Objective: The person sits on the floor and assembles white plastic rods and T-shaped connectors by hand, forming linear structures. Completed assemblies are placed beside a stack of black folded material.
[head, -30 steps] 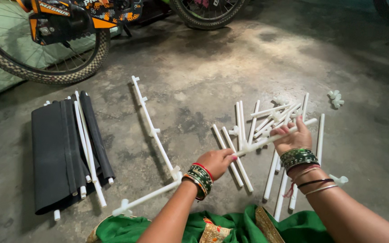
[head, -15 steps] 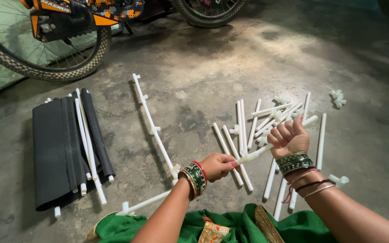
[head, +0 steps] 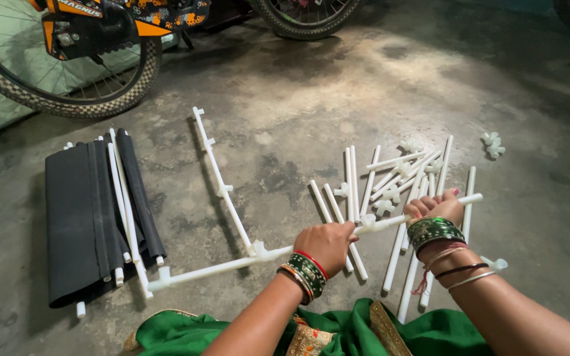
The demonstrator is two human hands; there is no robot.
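White plastic pipe (head: 390, 223) held level just above concrete floor (head: 311, 99), in front of green garment (head: 337, 333). Left hand (head: 328, 245) clamped around joint where pipe meets long assembled pipe frame (head: 222, 178); right hand (head: 438, 209) clamped near pipe's far end. Pipe judged light, stiff, smooth, somewhat slippery; thin wall likely to flex or crack if levered. Best gripped close to connector. Loose pipes (head: 390, 178) heaped beneath right hand. Black fabric roll (head: 87, 217) lying well apart, left. Bicycle wheel (head: 54, 79) behind.
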